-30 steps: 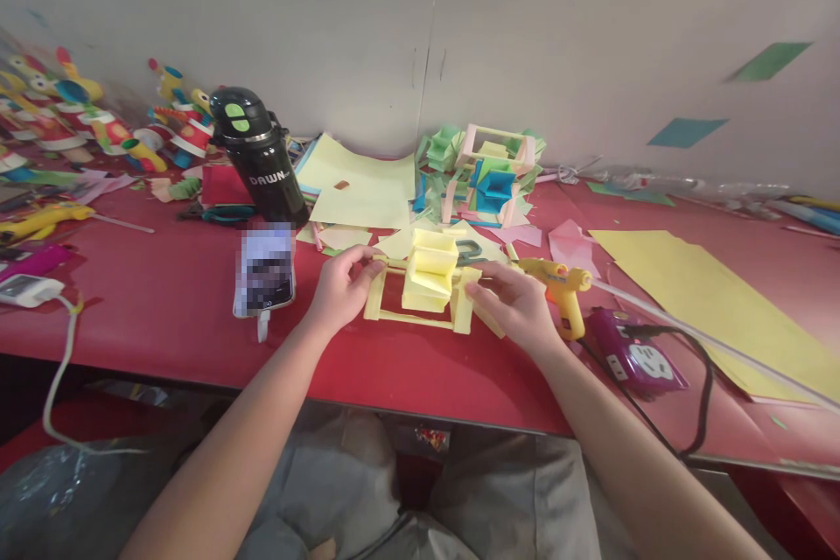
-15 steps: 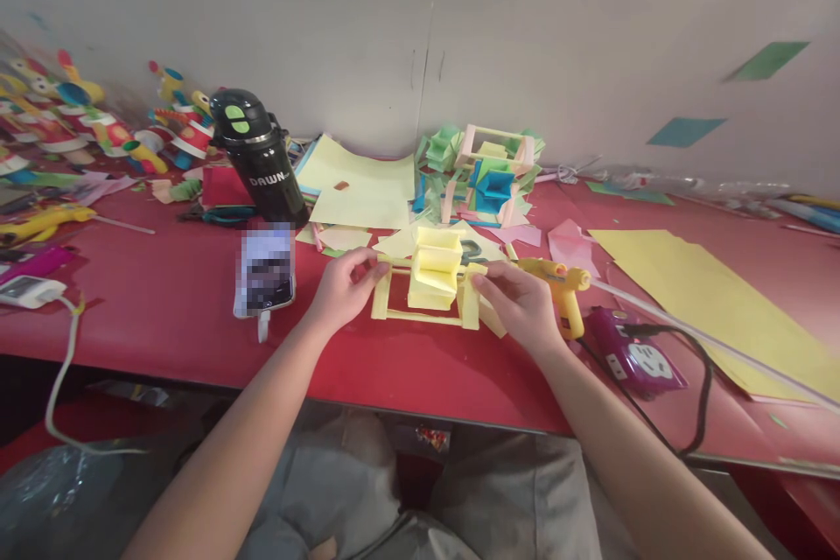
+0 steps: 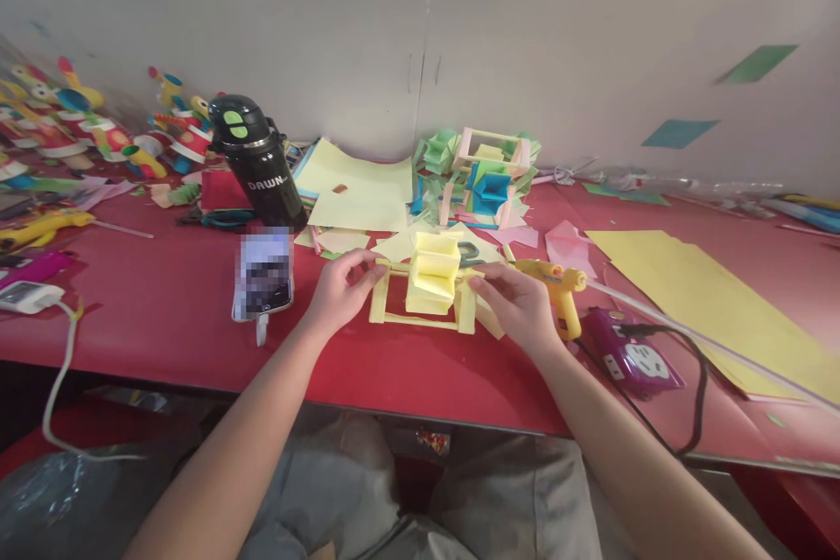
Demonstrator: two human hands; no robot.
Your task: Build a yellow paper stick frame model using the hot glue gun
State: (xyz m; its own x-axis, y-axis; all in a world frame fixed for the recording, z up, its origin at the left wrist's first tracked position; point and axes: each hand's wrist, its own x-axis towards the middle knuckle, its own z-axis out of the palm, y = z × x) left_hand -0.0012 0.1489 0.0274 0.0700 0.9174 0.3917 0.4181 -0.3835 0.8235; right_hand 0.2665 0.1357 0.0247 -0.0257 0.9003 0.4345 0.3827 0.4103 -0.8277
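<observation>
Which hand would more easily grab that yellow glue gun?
Probably the right hand: the glue gun stands just beside it, while the left hand holds the paper frame's far side.

The yellow paper frame (image 3: 423,297) lies on the red bench (image 3: 164,297) near its front edge. A folded, stepped yellow paper block (image 3: 433,271) stands at its middle.

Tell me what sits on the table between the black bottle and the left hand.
In the head view, a phone lies flat on the red table between the black bottle and the left hand.
</observation>
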